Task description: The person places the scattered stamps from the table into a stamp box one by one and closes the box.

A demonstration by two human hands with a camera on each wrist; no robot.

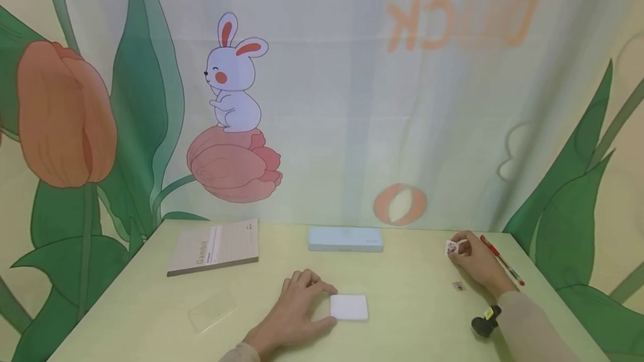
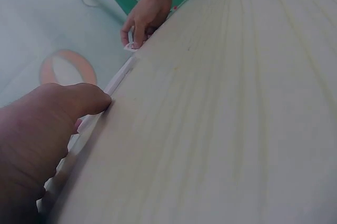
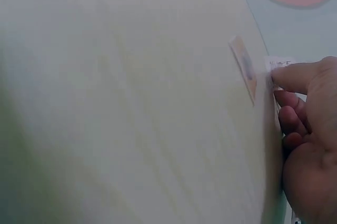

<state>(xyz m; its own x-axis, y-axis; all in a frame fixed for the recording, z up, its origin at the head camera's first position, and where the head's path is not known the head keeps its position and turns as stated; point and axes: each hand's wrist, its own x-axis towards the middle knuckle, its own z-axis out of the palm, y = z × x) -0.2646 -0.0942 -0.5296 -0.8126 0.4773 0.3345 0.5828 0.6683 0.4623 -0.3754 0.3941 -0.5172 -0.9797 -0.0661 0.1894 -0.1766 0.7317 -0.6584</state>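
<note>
In the head view my left hand is at the left side of a flat white rectangular block, its thumb and index finger at the two near corners, holding it on the table. The left wrist view shows that thumb against a thin white edge. My right hand pinches a small white piece of paper with a printed picture between thumb and fingers, just above the table. A second small printed paper lies below that hand; the right wrist view shows it flat on the table.
A red pen lies right of my right hand. At the back stands a light blue box, with a notebook farther left. A clear plastic piece lies left of my left hand. A printed curtain hangs behind the table.
</note>
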